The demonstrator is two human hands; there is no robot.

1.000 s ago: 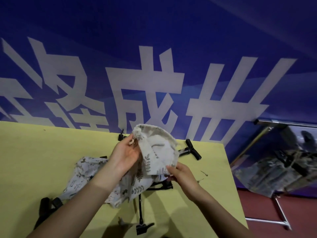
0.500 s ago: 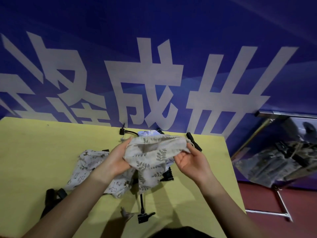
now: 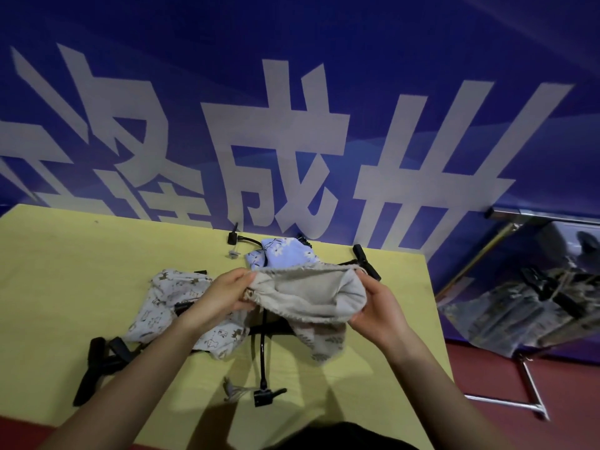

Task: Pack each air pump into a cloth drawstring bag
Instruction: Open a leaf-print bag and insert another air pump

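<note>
Both hands, left hand and right hand, pinch the beige bag mouth wide, hiding the pump beneath

we see our two forearms bare to the frame's edge, no sleeves, no watch or rings on our left hand or right hand. dark clothing shows at the bottom edge.

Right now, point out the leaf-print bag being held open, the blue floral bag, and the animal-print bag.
leaf-print bag (image 3: 308, 297): head view, pale inner lining of its open mouth.
blue floral bag (image 3: 285, 254): head view, middle of its blue cloth.
animal-print bag (image 3: 168, 293): head view, upper left cloth.
</note>
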